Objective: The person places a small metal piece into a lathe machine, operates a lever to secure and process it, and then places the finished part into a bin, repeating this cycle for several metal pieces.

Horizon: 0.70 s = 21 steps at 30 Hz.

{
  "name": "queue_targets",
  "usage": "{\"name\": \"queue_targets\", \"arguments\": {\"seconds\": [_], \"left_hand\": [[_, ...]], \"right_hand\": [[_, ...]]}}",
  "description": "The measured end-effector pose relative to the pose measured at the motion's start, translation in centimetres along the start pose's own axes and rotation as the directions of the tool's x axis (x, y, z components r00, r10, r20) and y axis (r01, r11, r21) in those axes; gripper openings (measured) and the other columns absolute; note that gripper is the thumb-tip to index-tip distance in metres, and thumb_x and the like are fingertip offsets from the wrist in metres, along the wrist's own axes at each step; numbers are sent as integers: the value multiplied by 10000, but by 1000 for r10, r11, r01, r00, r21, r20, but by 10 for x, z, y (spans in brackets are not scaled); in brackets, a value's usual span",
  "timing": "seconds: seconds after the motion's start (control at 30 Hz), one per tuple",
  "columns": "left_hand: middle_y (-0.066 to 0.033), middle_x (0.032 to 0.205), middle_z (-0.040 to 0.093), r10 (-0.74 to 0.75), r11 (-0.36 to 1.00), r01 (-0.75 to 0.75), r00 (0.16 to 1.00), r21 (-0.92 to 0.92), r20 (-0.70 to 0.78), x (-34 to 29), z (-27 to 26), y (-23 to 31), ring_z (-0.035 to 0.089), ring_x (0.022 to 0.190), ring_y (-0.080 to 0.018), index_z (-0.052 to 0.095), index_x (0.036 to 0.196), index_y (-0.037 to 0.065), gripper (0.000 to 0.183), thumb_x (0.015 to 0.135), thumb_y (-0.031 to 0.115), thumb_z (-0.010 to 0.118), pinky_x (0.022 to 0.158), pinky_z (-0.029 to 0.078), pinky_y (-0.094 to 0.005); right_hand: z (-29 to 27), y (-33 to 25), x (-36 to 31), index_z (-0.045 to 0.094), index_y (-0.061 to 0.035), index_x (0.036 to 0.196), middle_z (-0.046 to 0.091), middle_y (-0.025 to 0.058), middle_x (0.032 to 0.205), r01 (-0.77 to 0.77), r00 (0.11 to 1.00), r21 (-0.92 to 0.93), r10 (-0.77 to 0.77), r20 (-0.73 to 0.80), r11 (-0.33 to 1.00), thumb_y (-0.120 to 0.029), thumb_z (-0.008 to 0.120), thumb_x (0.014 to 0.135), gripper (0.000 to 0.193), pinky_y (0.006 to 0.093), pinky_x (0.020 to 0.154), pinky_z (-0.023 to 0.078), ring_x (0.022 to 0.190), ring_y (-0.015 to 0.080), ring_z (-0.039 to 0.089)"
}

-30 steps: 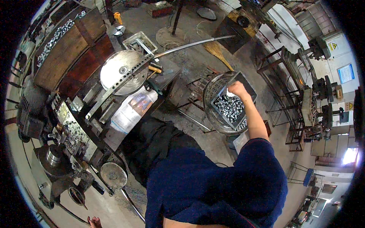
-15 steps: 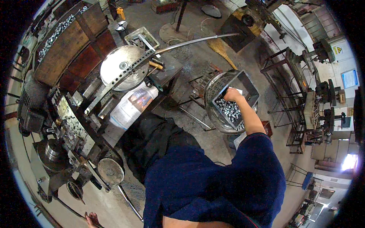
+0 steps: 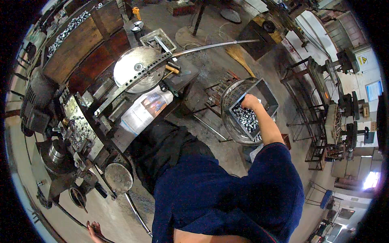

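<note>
Right of centre, one hand dips into a box of small metal parts

Seen from above through a round fisheye lens, a person in a navy shirt [image 3: 227, 186] leans over a cluttered workshop floor. Right of the frame's centre, the bare right hand [image 3: 251, 102] reaches into a dark rectangular box [image 3: 268, 94]. Its fingers curl downward among the shiny metal parts [image 3: 248, 119] heaped there — the fingertips are hidden, so whether they have closed on any cannot be told. The box sits askew over a round, perforated metal basin [image 3: 232, 130].

At the lower left edge, the left hand [image 3: 95, 231] shows with loosely bent, slightly parted fingers, just beside a dark rod [image 3: 67, 213]; whether it grips the rod cannot be told.

Left of centre, a long bar pierced with holes [image 3: 126, 88] crosses a large, bright metal disc [image 3: 129, 67]. Below the disc lies a printed white sheet [image 3: 139, 117]. More metal pieces fill a wooden bin [image 3: 77, 50] at the upper left, and a machine with a shiny cylinder [image 3: 56, 152] stands at the lower left. Above the box lies a straw broom [image 3: 239, 58] — its narrow end points down toward the basin.
</note>
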State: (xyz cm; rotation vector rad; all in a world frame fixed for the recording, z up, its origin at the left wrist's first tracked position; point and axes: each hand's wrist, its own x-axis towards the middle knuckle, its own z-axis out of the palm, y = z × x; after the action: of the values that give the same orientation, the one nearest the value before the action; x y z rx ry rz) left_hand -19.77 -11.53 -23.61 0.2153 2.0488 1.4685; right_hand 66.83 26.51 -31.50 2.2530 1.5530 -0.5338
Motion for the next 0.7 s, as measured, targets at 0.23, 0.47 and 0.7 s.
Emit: {"name": "queue_targets", "arguments": {"seconds": [0.23,0.47,0.7], "left_hand": [[-130,908,559,5,1000,-4,999,-13,37,2,-5,-4,530,802,-207,480,1188,38,480,812,301,622,782,453,-363],[-140,945,556,-14,1000,15,1000,18,-22,0,-14,-5,531,833,-232,494,1182,39,490,805,320,630,811,441,-376],[-144,988,545,-78,997,78,997,-20,-6,38,-35,-24,531,861,-246,496,1191,44,500,804,332,628,828,436,-382]], "right_hand": [[14,4,4,613,-38,1020,592,169,1082,-84,996,-101,87,26,991,-283,580,676,423,364,878,446,1016,297,565],[17,5,15,607,-31,1046,580,153,1119,-45,997,-130,54,64,990,-272,564,697,426,354,899,432,1050,282,551],[13,-1,5,629,-42,1021,573,140,1139,-61,996,-190,73,58,980,-298,569,708,409,352,913,418,1071,272,539]]}}
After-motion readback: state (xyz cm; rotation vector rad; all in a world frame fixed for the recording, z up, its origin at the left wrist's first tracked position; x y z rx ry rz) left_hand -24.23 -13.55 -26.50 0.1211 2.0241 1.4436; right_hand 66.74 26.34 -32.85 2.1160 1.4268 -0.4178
